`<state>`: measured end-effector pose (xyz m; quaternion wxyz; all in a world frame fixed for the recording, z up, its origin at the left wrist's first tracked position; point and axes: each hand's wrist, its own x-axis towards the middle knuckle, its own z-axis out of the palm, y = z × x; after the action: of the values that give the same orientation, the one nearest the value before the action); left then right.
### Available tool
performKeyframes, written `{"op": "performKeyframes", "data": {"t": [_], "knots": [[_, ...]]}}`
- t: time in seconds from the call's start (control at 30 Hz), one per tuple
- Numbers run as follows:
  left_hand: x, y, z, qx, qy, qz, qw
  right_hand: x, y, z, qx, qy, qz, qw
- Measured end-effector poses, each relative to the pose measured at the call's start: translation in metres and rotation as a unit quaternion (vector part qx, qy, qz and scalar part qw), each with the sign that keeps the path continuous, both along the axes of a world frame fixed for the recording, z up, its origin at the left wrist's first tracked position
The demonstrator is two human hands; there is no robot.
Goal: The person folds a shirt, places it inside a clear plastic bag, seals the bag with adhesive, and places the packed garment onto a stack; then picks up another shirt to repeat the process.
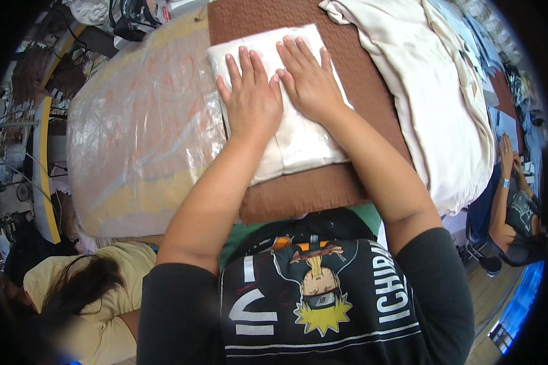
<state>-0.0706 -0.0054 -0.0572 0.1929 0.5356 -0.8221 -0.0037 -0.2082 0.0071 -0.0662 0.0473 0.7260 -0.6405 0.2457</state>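
A folded cream cloth (292,131) lay flat on a brown textured mat (347,79) in front of the person, near the middle of the work table. Both hands rested on its far half, side by side and touching at the thumbs. The left hand (249,94) was open, palm down, fingers spread toward the far edge. The right hand (309,79) was likewise open and flat, gripping nothing. Pressed this way, the palms seemed to be holding the folds down and smoothing the fabric, so the bundle kept its neat rectangular shape.

To the right, touching the mat's edge, a larger cream garment (438,103) was spread loosely, hanging off the table side. To the left sat a big bundle wrapped in clear plastic (140,134). Further out, a person in a yellow top (85,292) leaned at lower left, and another person (517,207) sat at the right edge.
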Motion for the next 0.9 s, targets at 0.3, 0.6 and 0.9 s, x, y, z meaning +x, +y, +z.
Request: {"op": "performKeyframes", "data": {"t": [0.3, 0.6, 0.9], "knots": [[0.039, -0.021, 0.043, 0.112, 0.199, -0.116, 0.967, -0.033, 0.029, 0.11, 0.162, -0.675, 0.086, 0.715], [0.012, 0.061, -0.001, 0.047, 0.003, -0.071, 0.996, -0.026, 0.055, 0.005, 0.024, 0.078, 0.106, 0.991], [0.031, 0.019, 0.028, 0.132, 0.114, -0.123, 0.977, -0.045, 0.033, 0.038, 0.066, -0.117, 0.144, 0.98]]}}
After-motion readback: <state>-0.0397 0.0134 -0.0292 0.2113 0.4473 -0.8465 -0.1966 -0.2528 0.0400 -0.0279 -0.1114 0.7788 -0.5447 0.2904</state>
